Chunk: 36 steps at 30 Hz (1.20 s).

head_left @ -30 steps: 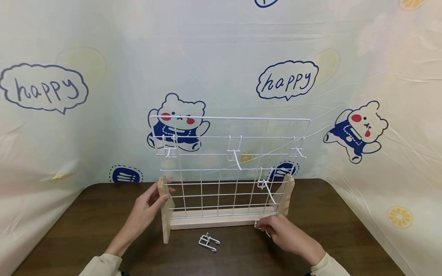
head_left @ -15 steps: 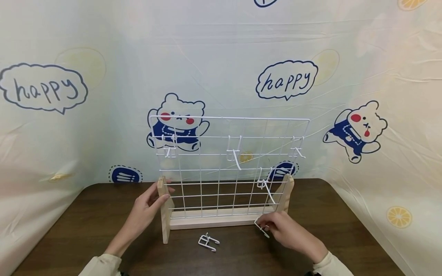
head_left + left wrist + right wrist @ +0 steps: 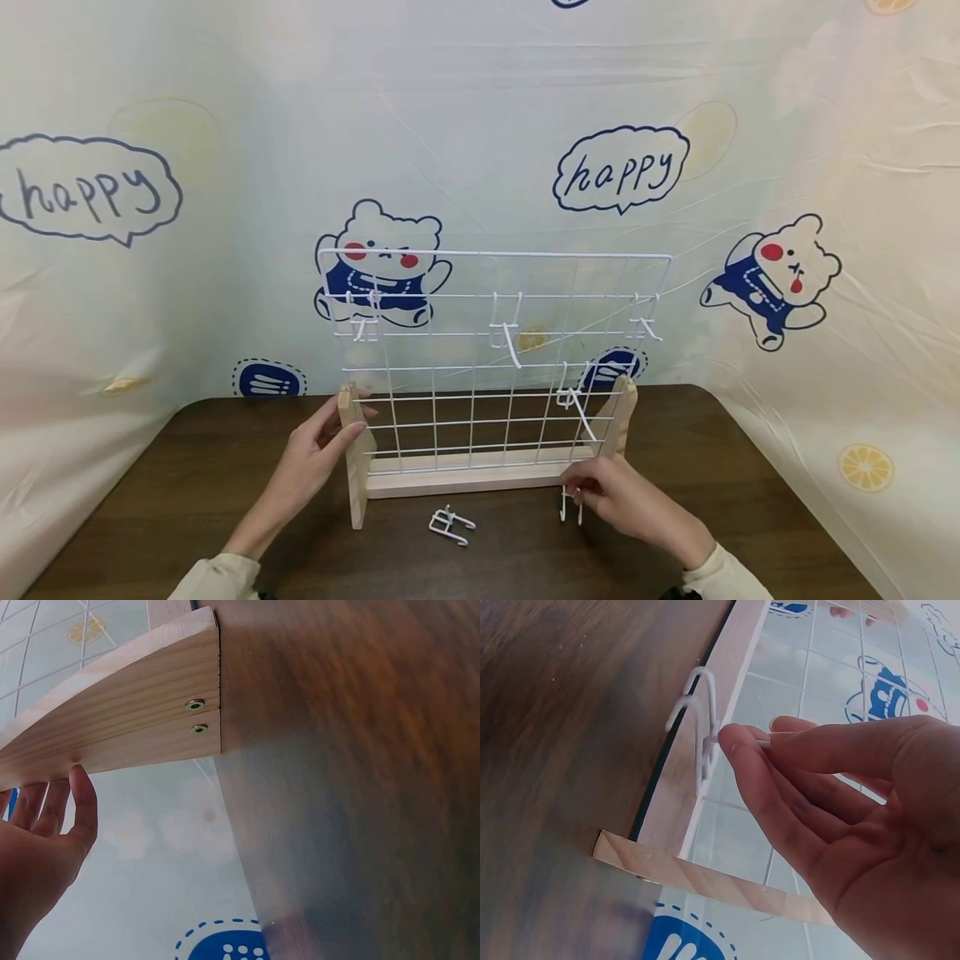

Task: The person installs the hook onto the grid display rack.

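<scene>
In the head view a white wire grid rack [image 3: 472,399] with pale wooden ends stands on a dark table. My left hand [image 3: 318,446] grips its left wooden end [image 3: 357,483]. In the left wrist view, fingertips touch the edge of that wooden end [image 3: 150,705]. Low by the rack's right end, my right hand [image 3: 618,496] pinches a white wire hook [image 3: 705,735] between thumb and fingers. Its two bent prongs point down in the head view; part of it is hidden by the fingers. Another white hook [image 3: 452,526] lies on the table in front of the rack.
Several white hooks hang on the grid, among them a middle one [image 3: 507,329] and a lower right one [image 3: 574,400]. A wooden crossbar [image 3: 472,482] joins the ends near the tabletop [image 3: 247,450]. A printed curtain [image 3: 480,125] hangs behind and beside the table.
My right hand has turned the hook, so its two prongs now hang downward below the fingers. The left hand keeps its place on the rack. The view has shifted slightly.
</scene>
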Available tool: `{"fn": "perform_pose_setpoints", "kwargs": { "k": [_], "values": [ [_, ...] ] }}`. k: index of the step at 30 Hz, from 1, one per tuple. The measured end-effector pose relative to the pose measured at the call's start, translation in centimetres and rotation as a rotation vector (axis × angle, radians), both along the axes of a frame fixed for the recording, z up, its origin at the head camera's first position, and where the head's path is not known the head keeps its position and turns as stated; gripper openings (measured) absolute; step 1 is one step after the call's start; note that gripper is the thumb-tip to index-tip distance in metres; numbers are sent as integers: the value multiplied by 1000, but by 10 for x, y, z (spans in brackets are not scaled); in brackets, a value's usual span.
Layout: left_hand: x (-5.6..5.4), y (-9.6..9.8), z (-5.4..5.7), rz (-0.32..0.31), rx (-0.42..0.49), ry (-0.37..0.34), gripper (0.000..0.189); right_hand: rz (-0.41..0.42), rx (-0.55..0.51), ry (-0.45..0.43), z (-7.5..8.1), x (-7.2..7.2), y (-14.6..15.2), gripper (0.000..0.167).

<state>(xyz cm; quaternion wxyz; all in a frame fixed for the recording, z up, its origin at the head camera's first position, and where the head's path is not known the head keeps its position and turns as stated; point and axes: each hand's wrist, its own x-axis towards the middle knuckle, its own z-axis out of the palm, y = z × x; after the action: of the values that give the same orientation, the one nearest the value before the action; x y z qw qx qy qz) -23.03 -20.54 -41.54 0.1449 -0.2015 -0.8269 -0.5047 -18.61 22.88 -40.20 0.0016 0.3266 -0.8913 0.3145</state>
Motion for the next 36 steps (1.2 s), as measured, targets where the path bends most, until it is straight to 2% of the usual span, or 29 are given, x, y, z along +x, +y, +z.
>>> {"fn": "perform_pose_setpoints", "kwargs": {
  "k": [9,14,21,24,31,36],
  "values": [
    [0,-1,0,-2,-2,2,40,-4,26,24,-1,4,-9,14],
    [0,0,0,6,-11,-3,41,23,30,23,-6,4,-14,15],
    [0,0,0,18,-20,-16,40,114,-117,-176,-20,-3,-8,13],
    [0,0,0,21,-25,-16,40,147,-160,-226,-24,-6,-4,10],
    [0,0,0,26,-31,-16,41,185,-163,-223,-30,-8,-4,13],
    [0,0,0,20,-24,-19,41,173,-153,-242,-31,-6,-7,17]
  ]
}}
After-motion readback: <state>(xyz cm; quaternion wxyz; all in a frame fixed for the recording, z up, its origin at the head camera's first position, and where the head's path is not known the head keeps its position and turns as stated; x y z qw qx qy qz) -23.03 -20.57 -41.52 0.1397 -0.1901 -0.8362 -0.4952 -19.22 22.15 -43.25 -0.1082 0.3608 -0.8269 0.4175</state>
